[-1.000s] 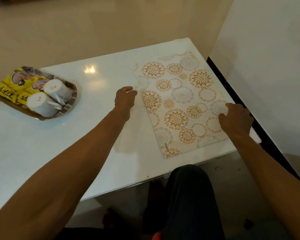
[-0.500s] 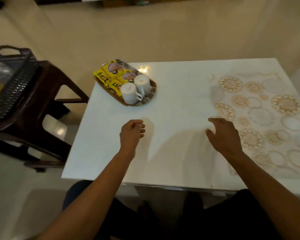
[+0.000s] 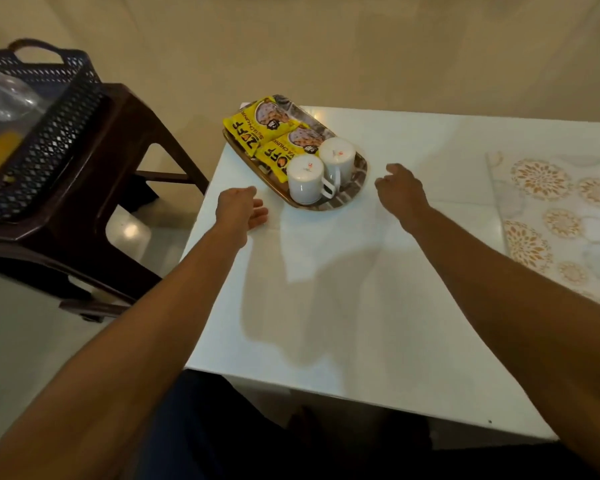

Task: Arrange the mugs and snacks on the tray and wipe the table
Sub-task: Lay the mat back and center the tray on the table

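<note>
Where white table (image 3: 361, 306) meets beige floor (image 3: 291, 46), tray (image 3: 359, 174), dark stool (image 3: 118, 140)

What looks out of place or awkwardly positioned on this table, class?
The tray sits at the table's far left corner, with one snack packet poking past the edge. Both mugs stand upside down. Nothing is spilled or broken.

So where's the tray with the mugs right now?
In the head view the tray sits at the table's far left corner, beside the dark stool, holding two mugs and two yellow snack packets, between the two reaching hands.
</note>
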